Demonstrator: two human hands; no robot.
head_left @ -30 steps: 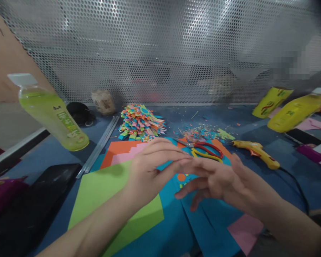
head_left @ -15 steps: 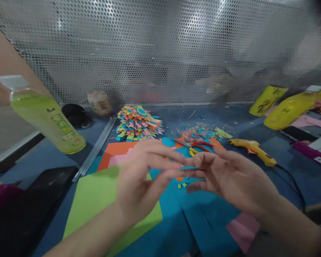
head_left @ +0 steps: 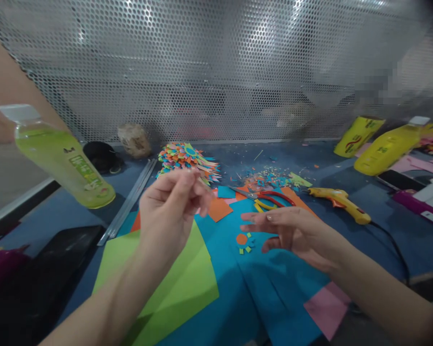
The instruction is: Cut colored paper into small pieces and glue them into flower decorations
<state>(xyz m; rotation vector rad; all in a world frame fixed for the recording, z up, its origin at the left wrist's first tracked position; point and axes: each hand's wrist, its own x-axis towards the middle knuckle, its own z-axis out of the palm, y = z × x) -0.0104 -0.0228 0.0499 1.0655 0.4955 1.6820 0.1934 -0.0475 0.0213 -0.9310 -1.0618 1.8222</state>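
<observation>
1. Hands of one person, bare, reach in from the lower corners of the frame over a blue bench [head_left: 296,156] spread with coloured paper.
2. Left hand [head_left: 169,206], left of centre: the grip is nearly closed, fingers curled and thumb tip against the forefinger. Whether something small is pinched there cannot be told. In view, its fingertips overlap the lower edge of a stack of paper flowers [head_left: 190,157].
3. Right hand [head_left: 303,235], right of centre: the grip is loosely half open, fingers pointing left, with nothing seen in it.
4. Small paper flower [head_left: 241,239], just below the centre of the frame: an orange disc edged with green tabs, lying on blue paper [head_left: 223,307] near the right fingertips.
5. What has changed: half a second ago the fingertips met above this flower; now the hands are apart, the left one drawn up and left. The flower shows more fully, and an orange paper square [head_left: 220,210] has come into view. This seems to leave the flower uncovered and within easy reach of the right hand.
6. Nearby: red-and-yellow scissors [head_left: 279,194] and paper scraps [head_left: 270,180] above the right hand; a yellow glue gun [head_left: 351,205] at right; green paper [head_left: 182,283] below the left hand.
</observation>
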